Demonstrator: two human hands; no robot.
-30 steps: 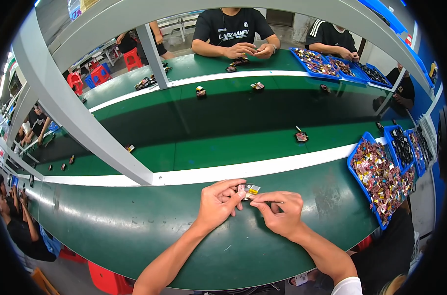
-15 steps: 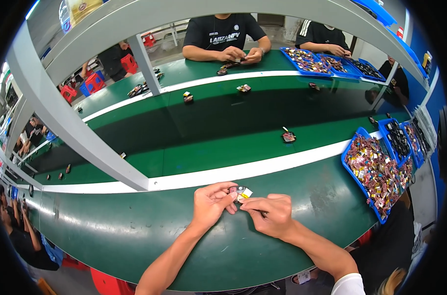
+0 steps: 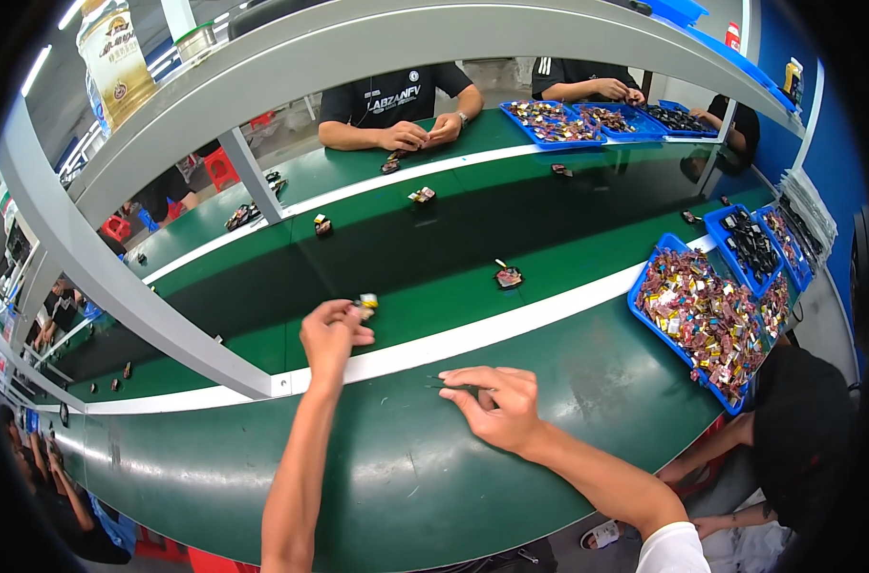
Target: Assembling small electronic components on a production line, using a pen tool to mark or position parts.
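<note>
My left hand reaches over the near edge of the green conveyor belt. Its fingertips are closed on a small electronic assembly with a white-and-yellow part; blur hides its details. Lower and to the right, my right hand hovers over the green worktable. Between its thumb and fingers are thin tweezers, whose two fine tips point left. Another assembly, dark with reddish wires, lies on the belt to the right of my left hand.
Right: a blue tray heaped with small wired parts, beside a blue tray of black pieces. A grey frame post rises at left. Across the belt, a person in a black shirt handles parts. Several assemblies ride the belt.
My left hand has left my right hand and carried the assembly forward and left over the belt. My right hand stays above the table with the tweezers. The view has shifted.
</note>
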